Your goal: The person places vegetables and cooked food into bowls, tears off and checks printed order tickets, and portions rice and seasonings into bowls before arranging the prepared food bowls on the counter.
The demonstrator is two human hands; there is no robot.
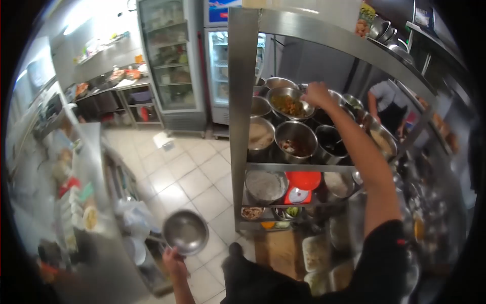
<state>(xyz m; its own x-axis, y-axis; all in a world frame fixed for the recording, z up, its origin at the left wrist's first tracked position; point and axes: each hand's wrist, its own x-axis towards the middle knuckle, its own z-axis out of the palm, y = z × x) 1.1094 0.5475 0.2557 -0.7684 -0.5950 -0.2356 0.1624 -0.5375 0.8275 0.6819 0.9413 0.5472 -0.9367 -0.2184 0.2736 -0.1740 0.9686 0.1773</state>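
My left hand [175, 262] grips the rim of a metal bowl [186, 232], held low over the tiled floor with its shiny inside facing up. My right arm stretches up to the steel shelf unit. There my right hand [318, 95] is closed at the right rim of a metal bowl of chopped orange and green food [287, 105]. Whether it grips the rim or a utensil is hard to see. Just below are a pot with dark red sauce [296, 141], a bowl of pale food [260, 134] and a dark pot [331, 142].
A steel post [243, 121] stands left of the bowls. Lower shelves hold a tub of white powder [266, 185] and a red scale [297, 195]. A wooden board [278, 253] lies below. Another person [390, 104] stands behind the shelves. A counter [93, 202] runs along the left.
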